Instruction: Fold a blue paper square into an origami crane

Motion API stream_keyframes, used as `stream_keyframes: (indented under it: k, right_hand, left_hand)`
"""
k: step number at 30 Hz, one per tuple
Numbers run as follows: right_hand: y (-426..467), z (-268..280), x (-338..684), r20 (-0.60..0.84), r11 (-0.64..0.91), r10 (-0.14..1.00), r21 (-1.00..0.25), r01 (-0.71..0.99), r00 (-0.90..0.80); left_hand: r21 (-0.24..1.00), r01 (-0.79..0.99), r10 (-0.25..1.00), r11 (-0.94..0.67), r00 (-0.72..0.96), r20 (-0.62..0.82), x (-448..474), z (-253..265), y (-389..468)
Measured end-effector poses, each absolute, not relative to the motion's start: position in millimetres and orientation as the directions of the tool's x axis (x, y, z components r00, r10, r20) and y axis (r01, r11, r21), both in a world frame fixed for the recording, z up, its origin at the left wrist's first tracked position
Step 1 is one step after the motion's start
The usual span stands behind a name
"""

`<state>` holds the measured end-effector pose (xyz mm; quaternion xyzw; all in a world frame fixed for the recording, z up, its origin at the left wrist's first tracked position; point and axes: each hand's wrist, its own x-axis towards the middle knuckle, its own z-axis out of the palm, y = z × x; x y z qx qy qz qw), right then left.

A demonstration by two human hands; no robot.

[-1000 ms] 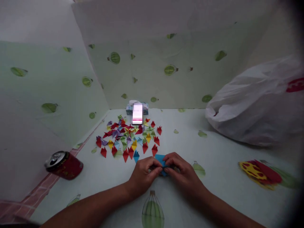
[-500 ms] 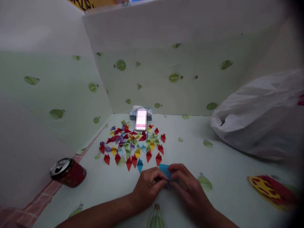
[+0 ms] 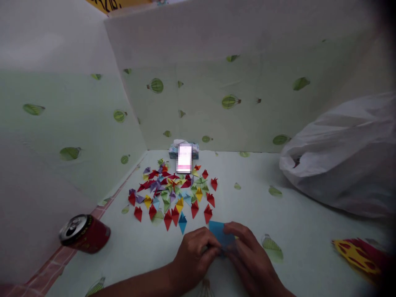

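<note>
**Blue paper between the left hand and the right hand**

Farthest to the left, well apart from the left hand, a dark red drink can leans at a tilt, its silver top toward the outer side. Ahead of the left hand and mostly to its left, many folded paper pieces in red, purple, yellow, green and blue spread over the pale tabletop; a dark blue one lies nearest the fingers. Beyond them, farther from the hands, a bright screen stands in front of a tissue box.

The left hand is curled, thumb and forefinger pinching the blue paper at its near edge. The sheet reaches forward from there, just above the tabletop. The right hand bends its fingers over the paper's right side; its thumb is blurred, so I cannot tell whether it pinches.

Well to the right of the right hand and farther ahead sits a white plastic bag; nearer, yellow and red pieces lie partly in shadow.
</note>
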<state>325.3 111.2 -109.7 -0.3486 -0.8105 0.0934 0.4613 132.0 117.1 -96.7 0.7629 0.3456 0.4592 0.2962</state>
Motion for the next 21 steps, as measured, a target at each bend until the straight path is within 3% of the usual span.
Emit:
stream_keyframes:
  k: [4, 12, 21]
  right_hand:
    - [113, -112, 327, 0.693, 0.765, 0.623, -0.444, 0.467, -0.362]
    - [116, -117, 325, 0.673, 0.761, 0.648, -0.554, 0.337, -0.358]
    - [115, -100, 326, 0.585, 0.693, 0.714, -0.668, 0.270, -0.386]
  left_hand:
    - [0.716, 0.240, 0.745, -0.655, 0.362, 0.560, 130, -93, 118]
    - [0.630, 0.271, 0.681, -0.727, 0.397, 0.615, 129, -87, 121]
    - [0.723, 0.199, 0.730, -0.661, 0.393, 0.559, 132, -94, 126]
